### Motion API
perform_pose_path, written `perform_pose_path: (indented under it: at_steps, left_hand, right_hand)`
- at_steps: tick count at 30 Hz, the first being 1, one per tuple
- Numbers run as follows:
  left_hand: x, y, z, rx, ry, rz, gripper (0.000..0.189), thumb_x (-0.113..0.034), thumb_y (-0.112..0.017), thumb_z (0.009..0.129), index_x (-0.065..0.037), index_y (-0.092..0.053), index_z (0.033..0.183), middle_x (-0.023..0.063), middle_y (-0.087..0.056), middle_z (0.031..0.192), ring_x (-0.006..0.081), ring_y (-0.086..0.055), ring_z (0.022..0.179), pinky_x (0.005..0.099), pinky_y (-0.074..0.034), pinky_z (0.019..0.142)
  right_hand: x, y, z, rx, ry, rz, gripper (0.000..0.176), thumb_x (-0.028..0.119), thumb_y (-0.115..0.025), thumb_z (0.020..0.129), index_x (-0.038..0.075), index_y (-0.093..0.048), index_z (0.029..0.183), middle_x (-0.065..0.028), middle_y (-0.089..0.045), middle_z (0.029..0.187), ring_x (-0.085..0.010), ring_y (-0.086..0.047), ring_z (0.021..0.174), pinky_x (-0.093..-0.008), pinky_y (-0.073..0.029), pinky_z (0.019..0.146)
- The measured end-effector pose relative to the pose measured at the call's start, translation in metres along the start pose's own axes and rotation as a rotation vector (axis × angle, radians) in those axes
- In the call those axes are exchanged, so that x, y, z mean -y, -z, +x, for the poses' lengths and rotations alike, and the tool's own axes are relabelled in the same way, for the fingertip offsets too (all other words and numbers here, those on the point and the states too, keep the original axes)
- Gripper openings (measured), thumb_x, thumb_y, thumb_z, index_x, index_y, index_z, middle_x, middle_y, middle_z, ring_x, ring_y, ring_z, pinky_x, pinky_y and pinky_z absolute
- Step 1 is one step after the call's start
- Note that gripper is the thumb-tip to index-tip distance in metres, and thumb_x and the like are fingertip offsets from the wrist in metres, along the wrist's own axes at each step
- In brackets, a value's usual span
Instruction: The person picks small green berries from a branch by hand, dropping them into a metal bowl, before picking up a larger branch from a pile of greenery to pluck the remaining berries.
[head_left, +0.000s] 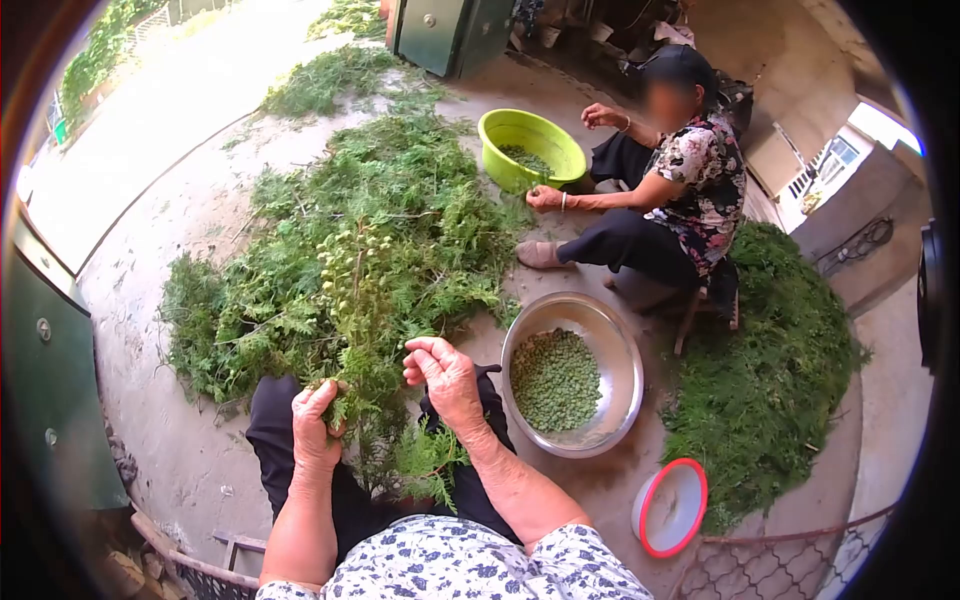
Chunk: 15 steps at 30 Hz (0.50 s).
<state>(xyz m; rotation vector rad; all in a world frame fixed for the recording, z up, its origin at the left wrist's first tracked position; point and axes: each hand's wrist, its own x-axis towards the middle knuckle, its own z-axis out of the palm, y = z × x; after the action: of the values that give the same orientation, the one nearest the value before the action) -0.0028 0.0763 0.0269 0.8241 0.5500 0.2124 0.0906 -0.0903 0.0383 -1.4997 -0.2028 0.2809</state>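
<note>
My left hand is closed around a leafy conifer branch held upright above my lap. Pale green cones cluster along the branch's upper part. To the right of it, my right hand has its fingers bent and drawn together. Whatever may be between those fingertips is too small to make out. A loose green sprig hangs over my lap by my right forearm. Beside my right arm stands a wide metal basin partly filled with small green cones.
Cut branches are heaped in front of me. Across from me, a seated person holds a sprig by a yellow-green tub. More greenery is piled behind them. A red-rimmed white basin lies at right, near a wire fence.
</note>
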Motion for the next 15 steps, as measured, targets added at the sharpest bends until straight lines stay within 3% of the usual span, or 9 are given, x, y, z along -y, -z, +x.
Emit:
perform_pose_path:
  at_steps: [15]
  left_hand:
    - [0.001,-0.0027,-0.0014,0.001,-0.01,0.014,0.015,-0.017,-0.061,0.083,-0.003,-0.06,0.077,0.0,-0.054,0.058,0.0061,-0.039,0.036,0.0197,-0.026,0.033]
  right_hand:
    - [0.002,-0.0086,-0.0088,0.007,0.044,-0.121,0.015,0.011,-0.055,0.089,0.003,-0.06,0.102,-0.0015,-0.061,0.072,-0.0058,-0.056,0.062,-0.0206,-0.047,0.056]
